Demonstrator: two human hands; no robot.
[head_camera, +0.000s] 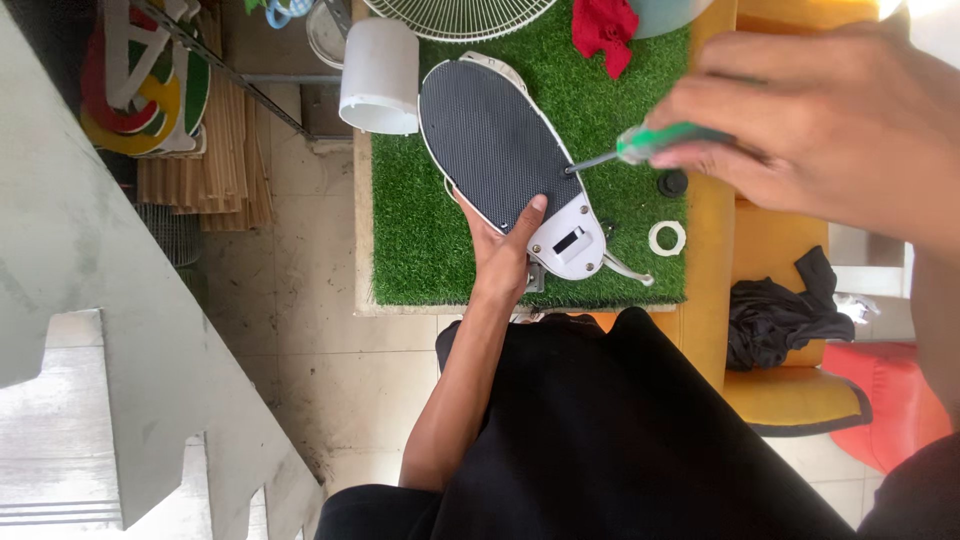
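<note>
Left hand: the left hand (503, 250) cups the lower edge of the oval appliance base (500, 150), thumb pressed flat on the white plastic end, the other fingers wrapped under and out of sight.
Right hand: the right hand (830, 120) comes in from the upper right, fingers closed tight around the green handle of a screwdriver (640, 145).
Screwdriver tip: the metal shaft slants down-left and its point meets the rim of the dark panel, at what looks like a screw spot.
Where the base lies: tilted on the green turf mat (420, 240), the dark textured underside facing up, narrow white end nearest the person.
How it handles: it looks like rigid moulded plastic, light enough for one hand; the smooth white rim could slip, so the grip at the narrow end seems the safest hold.
Loose bits: a white ring (667, 237) and a small black cap (673, 183) sit on the turf just right of the base, near the yellow edge.
Edges: the mat ends just below the left hand; a white cylinder (379, 75) crowds the upper left corner.
Open room: bare turf left of the base gives space to swing; the red cloth (605, 30) and fan grille (460, 15) sit well up.
</note>
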